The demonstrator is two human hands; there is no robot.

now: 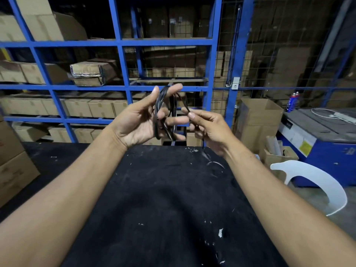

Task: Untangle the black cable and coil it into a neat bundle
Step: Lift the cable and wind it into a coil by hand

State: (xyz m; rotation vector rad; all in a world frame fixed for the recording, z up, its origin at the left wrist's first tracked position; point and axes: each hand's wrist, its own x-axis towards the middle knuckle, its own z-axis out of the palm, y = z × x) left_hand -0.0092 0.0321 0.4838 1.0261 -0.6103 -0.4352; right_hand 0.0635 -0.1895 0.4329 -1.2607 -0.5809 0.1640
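Coiling in mid-air above the far edge of the table (154, 189).
The left hand (134, 122), fingers (173, 88) spread and nearly straight, carries the black cable (160, 105) as upright loops hung round them. Just right, the right hand (209, 130) pinches the free strand, likely due leftward onto the loops. Blue racking (123, 64) stands behind the table, a white chair (316, 178) to its right.

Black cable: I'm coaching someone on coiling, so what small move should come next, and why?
Probably the right hand should carry its pinched strand of black cable over the spread fingers of the left hand, adding one turn. Several loops hang on those fingers, while a loose tail trails from the right hand down toward the black table.
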